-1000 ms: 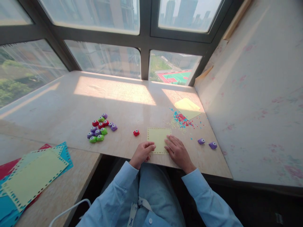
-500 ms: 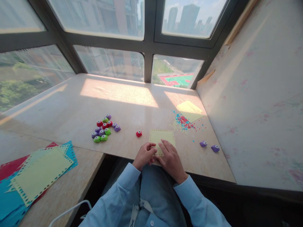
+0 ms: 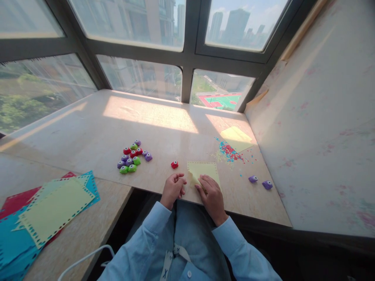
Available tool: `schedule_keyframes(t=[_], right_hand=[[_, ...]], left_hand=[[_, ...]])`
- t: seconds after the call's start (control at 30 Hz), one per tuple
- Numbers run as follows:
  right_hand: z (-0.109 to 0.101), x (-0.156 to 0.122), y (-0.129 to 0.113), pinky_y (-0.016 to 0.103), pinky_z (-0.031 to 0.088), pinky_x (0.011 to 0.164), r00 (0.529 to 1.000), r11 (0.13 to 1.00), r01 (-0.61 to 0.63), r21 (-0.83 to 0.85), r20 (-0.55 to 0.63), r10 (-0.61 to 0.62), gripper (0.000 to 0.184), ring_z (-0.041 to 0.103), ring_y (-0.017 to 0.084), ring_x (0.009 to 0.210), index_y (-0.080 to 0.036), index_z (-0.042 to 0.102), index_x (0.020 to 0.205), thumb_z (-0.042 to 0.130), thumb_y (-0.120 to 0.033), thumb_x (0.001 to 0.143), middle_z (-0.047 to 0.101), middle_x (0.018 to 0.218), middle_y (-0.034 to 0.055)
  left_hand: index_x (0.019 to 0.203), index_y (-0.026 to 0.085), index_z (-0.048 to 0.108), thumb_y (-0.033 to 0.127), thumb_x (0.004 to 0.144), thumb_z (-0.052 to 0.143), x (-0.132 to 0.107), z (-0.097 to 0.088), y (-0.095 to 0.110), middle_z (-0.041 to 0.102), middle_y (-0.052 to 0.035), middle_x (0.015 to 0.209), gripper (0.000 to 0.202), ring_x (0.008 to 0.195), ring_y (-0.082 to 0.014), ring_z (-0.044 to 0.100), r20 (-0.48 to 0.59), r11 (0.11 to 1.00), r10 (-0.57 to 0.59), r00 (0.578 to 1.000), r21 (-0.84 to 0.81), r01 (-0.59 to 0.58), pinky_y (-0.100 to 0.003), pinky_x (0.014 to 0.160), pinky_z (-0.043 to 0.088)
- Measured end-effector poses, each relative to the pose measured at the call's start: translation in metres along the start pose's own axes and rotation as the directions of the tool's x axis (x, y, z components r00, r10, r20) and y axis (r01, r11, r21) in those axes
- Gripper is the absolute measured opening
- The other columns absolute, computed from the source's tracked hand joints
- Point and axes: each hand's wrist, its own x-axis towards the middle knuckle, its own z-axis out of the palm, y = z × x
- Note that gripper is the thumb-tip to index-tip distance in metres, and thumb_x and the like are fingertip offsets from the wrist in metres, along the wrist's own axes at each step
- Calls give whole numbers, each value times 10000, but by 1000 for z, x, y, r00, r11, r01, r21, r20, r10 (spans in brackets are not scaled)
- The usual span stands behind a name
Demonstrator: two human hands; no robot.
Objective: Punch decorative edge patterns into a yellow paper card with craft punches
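Shifted leftward since the earlier frame, the right hand point(image 3: 211, 193) now pinches the near-left corner of the pale yellow punched-border paper sheet point(image 3: 207, 170) at lower centre, lifting it off the beige stone table point(image 3: 88, 132), while the left hand point(image 3: 173, 188) rests clenched just beside it.

**Both hands low and close together**

The left hand point(image 3: 173, 188) is curled into a loose fist, knuckles up. Just beside it, the right hand point(image 3: 211, 193) lies palm down, its fingers point(image 3: 201, 186) stretched forward and leftward. Both forearms, in light-blue sleeves point(image 3: 152, 228), angle inward.
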Motion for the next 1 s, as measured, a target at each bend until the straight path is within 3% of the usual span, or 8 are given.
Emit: schedule_keyframes(t=[0.1,0.2,0.33,0.7,1.0], right_hand=[[0,1,0,480,498,985,1000,999,-8,33,-28,9,293,614,268,1140,-182,683,1125,501,-338,956,689,1167,138],[-1,1,1,483,502,982,999,999,11,50,-36,-10,298,618,268,1140,-186,685,1127,502,-348,956,689,1168,139],[0,0,2,484,498,986,999,998,16,63,-43,-13,288,613,268,1146,-186,694,1106,529,-358,944,690,1166,133],[-1,-1,2,485,483,996,999,996,11,85,-32,-8,305,600,276,1152,-184,680,1137,599,-364,904,677,1190,135],[-3,0,0,491,473,1006,1000,997,25,71,-20,-23,350,588,279,1161,-169,657,1155,614,-393,890,667,1200,142]], left_hand=[[1062,98,593,237,794,592,4,3,5,639,-5,737,302,355,-48,472,55,994,-12,998,106,6,-174,292,312],[934,104,643,283,846,546,10,8,11,664,-40,815,223,364,-33,478,63,991,3,998,136,-12,-162,290,279],[784,103,637,340,870,524,16,14,18,678,-66,835,276,363,-30,474,65,987,-40,997,161,29,-169,287,225],[789,134,602,201,835,517,26,21,19,553,33,597,118,349,-56,471,64,977,-66,996,206,52,-184,298,208],[777,125,614,220,808,531,24,19,22,601,4,672,130,370,-47,485,89,984,-72,993,169,56,-174,313,202]])
